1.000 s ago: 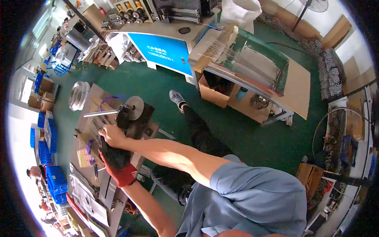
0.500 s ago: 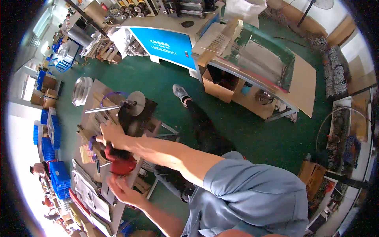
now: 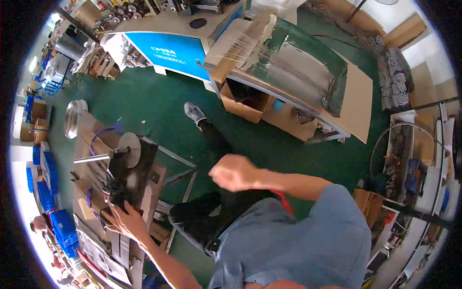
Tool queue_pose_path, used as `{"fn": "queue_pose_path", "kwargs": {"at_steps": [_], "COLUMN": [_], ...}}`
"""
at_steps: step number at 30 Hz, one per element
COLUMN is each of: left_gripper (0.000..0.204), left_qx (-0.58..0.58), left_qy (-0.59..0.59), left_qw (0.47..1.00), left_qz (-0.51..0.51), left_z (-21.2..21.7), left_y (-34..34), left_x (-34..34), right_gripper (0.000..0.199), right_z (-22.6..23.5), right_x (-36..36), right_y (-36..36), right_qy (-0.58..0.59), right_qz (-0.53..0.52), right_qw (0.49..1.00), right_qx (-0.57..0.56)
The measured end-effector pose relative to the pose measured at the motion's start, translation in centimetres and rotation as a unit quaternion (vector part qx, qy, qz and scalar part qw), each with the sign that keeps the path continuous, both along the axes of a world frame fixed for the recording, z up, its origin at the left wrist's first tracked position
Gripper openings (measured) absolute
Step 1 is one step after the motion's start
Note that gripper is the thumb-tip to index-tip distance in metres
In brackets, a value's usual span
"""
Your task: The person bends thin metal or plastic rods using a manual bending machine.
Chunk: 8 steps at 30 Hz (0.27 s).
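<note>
My left hand (image 3: 129, 222) is at the bench, fingers spread, against or just beside a black clamp-like part (image 3: 114, 190) of a small bench machine. The machine carries a round grey disc (image 3: 130, 149) and a long metal bar (image 3: 91, 158). A purple strap (image 3: 97, 137) curves beside it. My right hand (image 3: 233, 172) is raised in front of my body, away from the bench, curled closed and blurred; what it holds, if anything, is hidden. A strip of red cloth (image 3: 285, 202) shows below my right forearm, and I cannot tell whether the hand holds it.
Papers on a board (image 3: 103, 253) lie on the near end of the bench. Ahead right stands a table with a glass sheet (image 3: 298, 67) and an open cardboard box (image 3: 243, 101) beneath. A blue-fronted cabinet (image 3: 168, 55) is further ahead. Blue bins (image 3: 62, 231) line the left.
My right hand has left the machine and swung right toward my body. My left hand has moved in to the black part. The red cloth is gone from the bench; red shows below my right forearm.
</note>
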<state>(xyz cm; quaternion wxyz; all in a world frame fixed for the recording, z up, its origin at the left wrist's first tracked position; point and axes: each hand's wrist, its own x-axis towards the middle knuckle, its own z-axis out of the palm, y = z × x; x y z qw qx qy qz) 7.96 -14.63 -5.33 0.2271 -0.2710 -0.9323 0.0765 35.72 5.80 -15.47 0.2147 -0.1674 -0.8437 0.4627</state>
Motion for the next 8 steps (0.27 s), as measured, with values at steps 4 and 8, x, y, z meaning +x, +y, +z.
{"fn": "queue_pose_path", "kwargs": {"at_steps": [4,8], "left_gripper": [0.067,0.066], "left_qx": [0.075,0.261], "left_qy": [-0.004,-0.169], "left_qw": [0.997,0.949], "left_qz": [0.006,-0.043], "left_z": [-1.4,1.8], "left_y": [-3.0,-1.8], "left_x": [-1.5,0.3], "right_gripper": [0.056,0.068], "right_z": [-17.1,-19.0], "right_x": [10.3,12.4], "right_y": [13.1,22.7], "right_qy": [-0.282,-0.296], "right_qz": [-0.326,-0.377], "right_qw": [0.902,0.871], "right_qx": [-0.012,-0.105]}}
